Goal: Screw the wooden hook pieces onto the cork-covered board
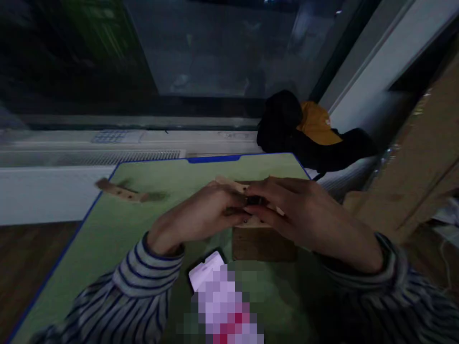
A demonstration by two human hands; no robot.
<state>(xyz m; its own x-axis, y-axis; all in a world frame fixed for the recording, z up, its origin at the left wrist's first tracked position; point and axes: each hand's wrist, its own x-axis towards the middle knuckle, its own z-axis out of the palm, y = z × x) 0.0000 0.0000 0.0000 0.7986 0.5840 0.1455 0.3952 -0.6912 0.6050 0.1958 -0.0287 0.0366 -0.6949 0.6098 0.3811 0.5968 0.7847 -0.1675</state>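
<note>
My left hand [204, 212] and my right hand [301, 205] meet above the middle of the green tabletop, fingers closed around a light wooden piece with small holes [255, 222]. Fingers cover much of it, and a small dark gap or part shows between them. Just below lies a flat brown wooden board [264, 246]; whether it touches the light piece is unclear. A separate curved wooden piece with two holes [124, 192] rests near the table's left edge.
A lit phone [208, 270], partly pixelated, lies on the green table [143, 267] near me. Black and mustard-coloured cloth items [319, 124] sit by the window at the right. A cardboard box [416, 167] stands on the right, and a radiator [89, 158] lies behind the table.
</note>
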